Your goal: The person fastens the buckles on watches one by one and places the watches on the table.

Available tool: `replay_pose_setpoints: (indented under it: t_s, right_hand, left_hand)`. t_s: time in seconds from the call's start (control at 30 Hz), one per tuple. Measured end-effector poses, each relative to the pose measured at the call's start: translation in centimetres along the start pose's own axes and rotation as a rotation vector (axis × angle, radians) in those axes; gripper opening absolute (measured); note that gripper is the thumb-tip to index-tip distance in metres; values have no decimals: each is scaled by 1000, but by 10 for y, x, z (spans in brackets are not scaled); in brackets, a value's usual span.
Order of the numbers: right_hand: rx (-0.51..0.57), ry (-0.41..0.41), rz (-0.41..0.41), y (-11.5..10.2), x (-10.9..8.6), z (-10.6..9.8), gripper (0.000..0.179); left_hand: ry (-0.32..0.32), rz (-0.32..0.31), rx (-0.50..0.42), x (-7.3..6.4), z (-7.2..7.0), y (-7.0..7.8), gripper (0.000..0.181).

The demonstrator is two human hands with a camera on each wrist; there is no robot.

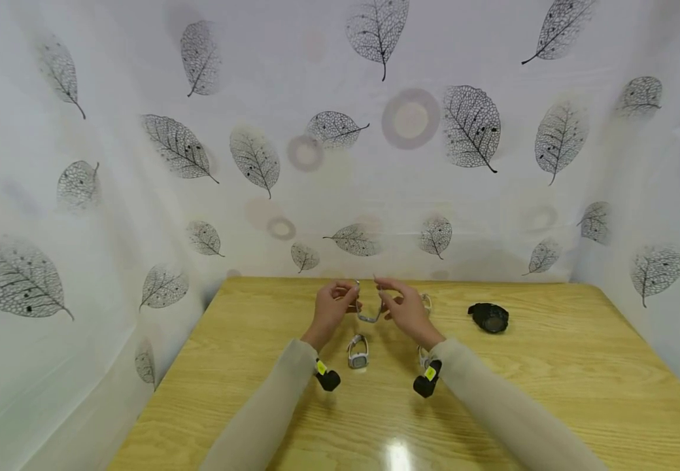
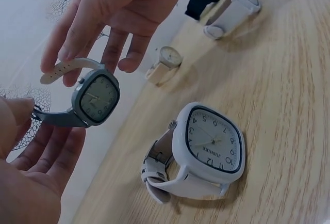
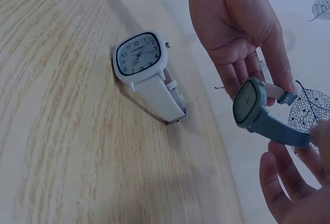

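Observation:
A grey-green wristwatch (image 2: 97,99) with a rounded square dial hangs unbuckled between my two hands, held above the table near its far edge. My left hand (image 1: 331,307) pinches the buckle end of its strap. In my right hand (image 1: 408,315), thumb and fingers hold the other strap end, whose punched holes show in the left wrist view. The strap bows into a U with the dial at the bottom. A white square wristwatch (image 1: 358,358), strap buckled, stands on the table just below and between my hands.
Under my right wrist is another white watch (image 2: 241,3), partly hidden. Beyond my right hand lies a small watch with a pale strap (image 2: 169,58). Farther right is a black watch (image 1: 489,318). A leaf-print curtain (image 1: 340,190) hangs behind the wooden table (image 1: 558,379).

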State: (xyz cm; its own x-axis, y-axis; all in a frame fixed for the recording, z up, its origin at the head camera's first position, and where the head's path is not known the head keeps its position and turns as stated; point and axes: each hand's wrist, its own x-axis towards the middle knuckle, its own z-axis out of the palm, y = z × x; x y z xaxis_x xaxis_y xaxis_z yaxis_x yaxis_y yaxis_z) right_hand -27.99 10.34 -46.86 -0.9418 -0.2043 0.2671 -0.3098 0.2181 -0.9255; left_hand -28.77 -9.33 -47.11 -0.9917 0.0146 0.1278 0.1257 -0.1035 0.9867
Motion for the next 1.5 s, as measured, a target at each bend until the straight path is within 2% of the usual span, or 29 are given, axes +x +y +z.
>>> replay_pose_setpoints:
  t_s: [0.13, 0.3, 0.57, 0.7, 0.8, 0.93, 1.07, 1.3, 1.5]
  right_hand:
    - [27, 58, -27, -2, -2, 1, 33]
    - [55, 86, -23, -2, -3, 0, 31]
    - [-1, 90, -77, -1, -4, -1, 34]
    - [-11, 66, -108, -23, -13, -4, 36]
    - [-10, 48, -96, -27, -14, -4, 37]
    - [-4, 51, -68, -5, -9, -4, 36]
    - [-3, 51, -56, 0, -9, -6, 30]
    - [-23, 14, -62, -2, -11, -7, 25]
    - [-66, -33, -56, -4, -12, -6, 25]
  left_hand:
    - [-27, -15, -20, -1, 0, 0, 28]
    - [-55, -36, -33, -4, 2, 0, 32]
    - [-44, -40, -29, -4, 5, 1, 32]
    - [-55, -36, -25, -3, 4, 2, 31]
    - [-61, -27, -34, -4, 3, 2, 27]
    - [-59, -22, -50, -6, 1, 2, 28]
    - [-42, -23, -63, -7, 1, 1, 26]
    - [52, -47, -148, -5, 6, 7, 25]
    - [78, -24, -187, -7, 10, 12, 24]
